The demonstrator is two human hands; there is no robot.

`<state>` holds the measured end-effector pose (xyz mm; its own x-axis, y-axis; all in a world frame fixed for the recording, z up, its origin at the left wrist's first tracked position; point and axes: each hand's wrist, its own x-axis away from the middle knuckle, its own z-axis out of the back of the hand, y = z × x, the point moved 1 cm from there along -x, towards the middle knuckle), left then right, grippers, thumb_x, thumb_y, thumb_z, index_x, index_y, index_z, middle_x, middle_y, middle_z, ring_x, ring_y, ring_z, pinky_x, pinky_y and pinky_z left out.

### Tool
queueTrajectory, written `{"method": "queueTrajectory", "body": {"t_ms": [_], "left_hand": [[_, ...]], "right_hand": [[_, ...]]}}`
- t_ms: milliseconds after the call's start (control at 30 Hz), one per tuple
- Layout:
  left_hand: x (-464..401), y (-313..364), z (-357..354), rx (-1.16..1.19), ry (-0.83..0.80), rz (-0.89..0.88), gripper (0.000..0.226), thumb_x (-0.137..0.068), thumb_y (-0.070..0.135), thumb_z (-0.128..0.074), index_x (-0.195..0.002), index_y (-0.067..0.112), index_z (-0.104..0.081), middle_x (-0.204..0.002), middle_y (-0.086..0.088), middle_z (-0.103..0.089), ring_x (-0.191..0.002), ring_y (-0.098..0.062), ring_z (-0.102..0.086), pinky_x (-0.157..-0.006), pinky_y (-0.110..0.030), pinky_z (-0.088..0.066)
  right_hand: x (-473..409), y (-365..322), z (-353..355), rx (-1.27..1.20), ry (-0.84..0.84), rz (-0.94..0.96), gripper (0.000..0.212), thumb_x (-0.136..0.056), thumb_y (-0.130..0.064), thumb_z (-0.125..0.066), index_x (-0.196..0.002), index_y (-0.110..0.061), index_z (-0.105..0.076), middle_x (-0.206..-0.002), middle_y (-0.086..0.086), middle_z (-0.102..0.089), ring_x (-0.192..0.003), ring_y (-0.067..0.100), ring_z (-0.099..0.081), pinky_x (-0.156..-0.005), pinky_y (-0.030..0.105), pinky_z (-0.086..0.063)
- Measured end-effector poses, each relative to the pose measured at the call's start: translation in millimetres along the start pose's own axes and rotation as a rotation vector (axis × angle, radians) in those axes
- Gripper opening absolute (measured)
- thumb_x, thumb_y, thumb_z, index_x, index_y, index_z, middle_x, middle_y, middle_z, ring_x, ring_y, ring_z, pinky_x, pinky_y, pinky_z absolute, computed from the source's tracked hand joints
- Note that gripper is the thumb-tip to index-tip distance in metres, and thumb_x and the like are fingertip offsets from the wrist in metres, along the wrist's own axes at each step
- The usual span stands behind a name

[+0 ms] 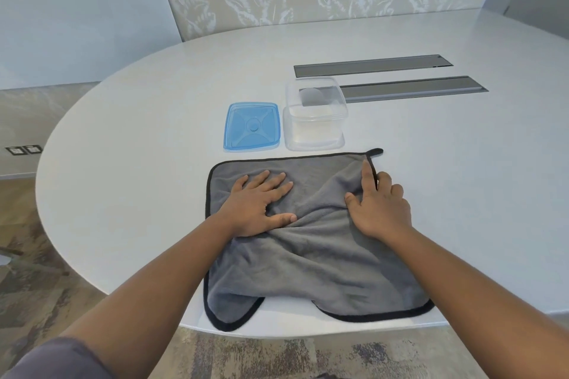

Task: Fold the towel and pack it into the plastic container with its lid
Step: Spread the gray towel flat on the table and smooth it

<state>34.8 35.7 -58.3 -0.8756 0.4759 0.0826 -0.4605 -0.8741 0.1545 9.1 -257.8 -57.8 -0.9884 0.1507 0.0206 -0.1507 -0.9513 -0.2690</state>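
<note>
The grey towel lies spread on the white table, rumpled through the middle, its near edge hanging over the table's rim. Both hands rest on its far half. The left hand lies flat, fingers spread wide, pressing the cloth near the left side. The right hand sits at the right edge, forefinger stretched toward the far corner by the black loop, thumb out on the cloth; its other fingers curl over the edge, and I cannot tell whether they pinch the hem. Just beyond the towel stand the clear container, open, and to its left the blue lid, lying flat, the two close together but apart. The container's back wall blurs into the grey slot behind it. Both forearms run out of view at the bottom.
</note>
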Motion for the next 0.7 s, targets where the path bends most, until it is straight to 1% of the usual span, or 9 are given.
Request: {"method": "queueTrajectory", "body": {"t_ms": [100,167,233,333,400,467,567,633,700], "left_hand": [[-3.0,0.3,2.9,-0.019,-0.020,-0.024,0.093,-0.076,0.098,-0.013,-0.158,0.054,-0.004,-0.168,0.023,0.001,-0.156,-0.009,0.005,-0.123,-0.049,0.005],[-2.9,1.5,3.0,-0.018,-0.014,-0.029,0.093,-0.077,0.097,-0.013,-0.159,0.052,-0.007,-0.169,0.022,-0.001,-0.157,-0.010,0.003,-0.123,-0.049,0.004],[-0.3,3.7,2.5,-0.014,0.083,-0.022,0.090,-0.081,0.094,-0.020,-0.157,0.047,-0.026,-0.169,0.017,-0.016,-0.156,-0.013,-0.010,-0.123,-0.048,-0.003],[11.2,10.2,0.0,-0.083,0.436,-0.064,0.070,-0.089,0.084,-0.033,-0.126,0.033,-0.065,-0.140,0.007,-0.059,-0.131,-0.020,-0.051,-0.109,-0.045,-0.033],[20.1,11.7,-3.0,-0.087,0.577,-0.054,0.059,-0.092,0.079,-0.036,-0.100,0.030,-0.068,-0.114,0.009,-0.066,-0.107,-0.019,-0.058,-0.092,-0.041,-0.041],[27.3,11.5,-5.8,-0.069,0.575,-0.014,0.057,-0.094,0.078,-0.035,-0.093,0.031,-0.067,-0.106,0.013,-0.066,-0.100,-0.016,-0.058,-0.086,-0.038,-0.042],[33.9,6.8,-5.7,0.009,0.433,-0.002,0.068,-0.092,0.082,-0.031,-0.120,0.033,-0.069,-0.127,0.013,-0.065,-0.118,-0.015,-0.057,-0.100,-0.043,-0.042],[37.8,1.9,-3.1,0.020,0.280,0.017,0.081,-0.086,0.089,-0.026,-0.142,0.039,-0.055,-0.150,0.014,-0.051,-0.140,-0.016,-0.042,-0.116,-0.050,-0.030],[39.7,-2.7,-1.0,-0.020,0.151,0.033,0.090,-0.081,0.095,-0.021,-0.154,0.044,-0.036,-0.164,0.017,-0.031,-0.153,-0.015,-0.022,-0.123,-0.054,-0.014]], "right_hand": [[1.5,1.7,8.2,0.049,-0.045,-0.030,0.087,-0.090,-0.073,-0.026,-0.159,-0.032,0.006,-0.162,0.007,-0.016,-0.136,0.036,-0.030,-0.101,0.051,-0.034],[6.4,-4.0,12.8,0.094,0.070,0.032,0.087,-0.090,-0.072,-0.027,-0.160,-0.028,0.001,-0.166,0.007,-0.009,-0.143,0.033,-0.019,-0.106,0.054,-0.026],[12.5,-13.2,12.4,0.069,0.196,0.179,0.079,-0.094,-0.063,-0.030,-0.159,-0.022,-0.012,-0.168,0.007,-0.011,-0.148,0.028,-0.009,-0.111,0.054,-0.019],[17.4,-25.5,3.3,0.029,0.165,0.361,0.069,-0.097,-0.055,-0.028,-0.155,-0.016,-0.030,-0.164,0.004,-0.028,-0.153,0.024,-0.013,-0.115,0.049,-0.016],[16.1,-28.0,-5.7,0.035,0.067,0.373,0.070,-0.099,-0.057,-0.025,-0.156,-0.016,-0.031,-0.165,0.003,-0.029,-0.154,0.023,-0.014,-0.118,0.046,-0.015],[11.1,-26.5,-11.8,0.053,-0.022,0.337,0.073,-0.100,-0.062,-0.021,-0.158,-0.019,-0.026,-0.168,0.002,-0.021,-0.155,0.023,-0.010,-0.120,0.048,-0.013],[1.0,-22.8,-13.3,0.087,-0.092,0.308,0.084,-0.093,-0.072,-0.010,-0.161,-0.023,-0.016,-0.171,-0.001,-0.008,-0.156,0.022,-0.002,-0.122,0.049,-0.008],[-4.2,-19.2,-11.9,0.111,-0.132,0.288,0.093,-0.087,-0.079,-0.003,-0.163,-0.026,-0.009,-0.172,-0.001,0.000,-0.157,0.022,0.004,-0.123,0.050,-0.004],[-6.3,-15.7,-10.4,0.129,-0.153,0.255,0.100,-0.081,-0.085,0.001,-0.163,-0.028,-0.003,-0.171,0.001,0.006,-0.156,0.023,0.009,-0.123,0.050,-0.001]]}}
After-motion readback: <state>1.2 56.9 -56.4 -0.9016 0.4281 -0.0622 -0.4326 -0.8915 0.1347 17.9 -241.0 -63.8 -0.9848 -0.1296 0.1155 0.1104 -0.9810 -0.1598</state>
